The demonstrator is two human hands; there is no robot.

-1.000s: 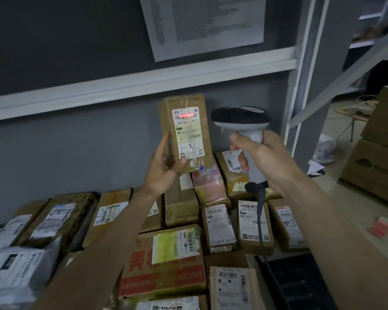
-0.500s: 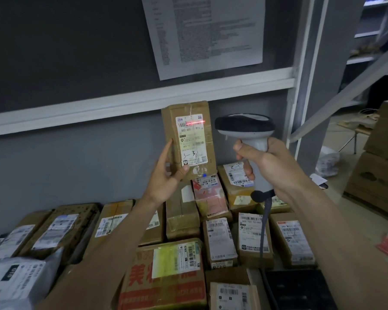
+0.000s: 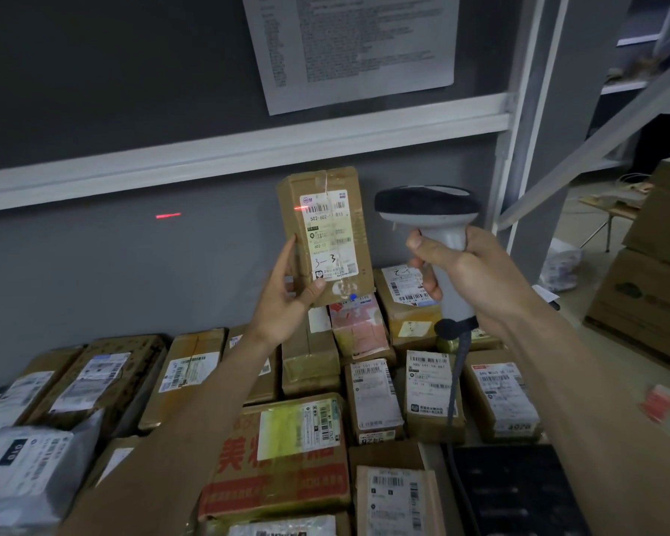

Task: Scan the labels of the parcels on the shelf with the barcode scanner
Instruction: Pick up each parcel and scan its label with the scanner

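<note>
The left hand [image 3: 287, 292] is raised, thumb and fingers clasping an upright taped cardboard parcel [image 3: 325, 234] by its lower edge, above the heaped boxes. Just right of the parcel, the right hand [image 3: 465, 276] grips the smooth grey barcode scanner [image 3: 428, 210], dome-headed.

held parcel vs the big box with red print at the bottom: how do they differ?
The held parcel stands upright in the left hand; the red-print box lies flat in the pile. The held parcel is narrow and plain brown; the red-print box is wider, with large red characters. Both are cardboard with white labels.
</note>
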